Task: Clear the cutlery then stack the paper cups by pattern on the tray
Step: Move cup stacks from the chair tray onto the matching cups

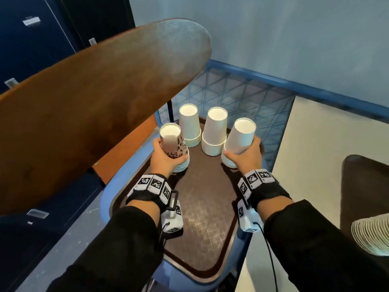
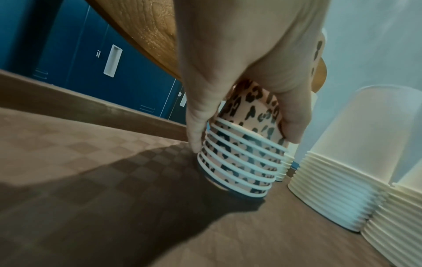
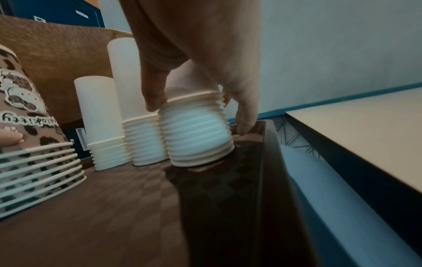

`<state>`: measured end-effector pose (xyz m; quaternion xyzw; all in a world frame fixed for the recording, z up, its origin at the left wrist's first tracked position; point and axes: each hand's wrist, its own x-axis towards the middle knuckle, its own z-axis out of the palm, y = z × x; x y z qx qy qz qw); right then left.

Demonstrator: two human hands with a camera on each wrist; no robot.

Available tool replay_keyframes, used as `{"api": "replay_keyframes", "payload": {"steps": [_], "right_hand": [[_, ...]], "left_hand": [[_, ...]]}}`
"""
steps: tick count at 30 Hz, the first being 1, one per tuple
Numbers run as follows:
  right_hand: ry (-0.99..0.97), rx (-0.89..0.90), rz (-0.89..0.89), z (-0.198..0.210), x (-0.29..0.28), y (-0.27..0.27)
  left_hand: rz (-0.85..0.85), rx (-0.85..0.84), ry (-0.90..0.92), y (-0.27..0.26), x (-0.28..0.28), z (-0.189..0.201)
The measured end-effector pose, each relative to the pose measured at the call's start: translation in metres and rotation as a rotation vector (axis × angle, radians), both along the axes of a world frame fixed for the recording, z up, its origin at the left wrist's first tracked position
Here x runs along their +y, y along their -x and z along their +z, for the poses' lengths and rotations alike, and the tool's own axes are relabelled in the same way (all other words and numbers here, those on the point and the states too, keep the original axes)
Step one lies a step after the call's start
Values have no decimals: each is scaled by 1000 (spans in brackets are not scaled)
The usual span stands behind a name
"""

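Observation:
A brown tray (image 1: 200, 218) carries several upside-down cup stacks at its far end. My left hand (image 1: 166, 154) grips the leopard-print stack (image 1: 174, 144) at the far left; the stack (image 2: 242, 162) tilts, its lower rim lifted off the tray (image 2: 91, 198). My right hand (image 1: 244, 157) grips a plain white stack (image 1: 240, 140) at the far right, which (image 3: 196, 135) also leans with one edge raised by the tray's (image 3: 128, 207) right rim. Between them stand two more white stacks (image 1: 190, 125) (image 1: 213, 133), upright. No cutlery is in view.
A round wooden tabletop (image 1: 94, 106) overhangs the tray's left side. A cream table (image 1: 315, 144) lies to the right, holding another dark tray (image 1: 366, 186) and a ribbed white stack (image 1: 372, 234). Blue lockers (image 1: 31, 39) stand at the back left; a wall is behind.

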<state>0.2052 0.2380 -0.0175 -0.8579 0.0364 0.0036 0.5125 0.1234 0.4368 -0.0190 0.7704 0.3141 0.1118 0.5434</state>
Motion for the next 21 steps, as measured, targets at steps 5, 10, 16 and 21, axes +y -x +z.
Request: {"api": "replay_keyframes", "payload": {"steps": [5, 10, 16, 21], "right_hand": [[-36, 45, 39, -4, -2, 6], [5, 113, 85, 4, -14, 16], [-124, 147, 49, 23, -46, 53], [-208, 51, 30, 47, -85, 93]], "left_hand": [[15, 19, -1, 6, -8, -3], [-2, 0, 44, 17, -18, -2], [-126, -69, 104, 28, -54, 19], [-289, -130, 143, 44, -98, 40]]}}
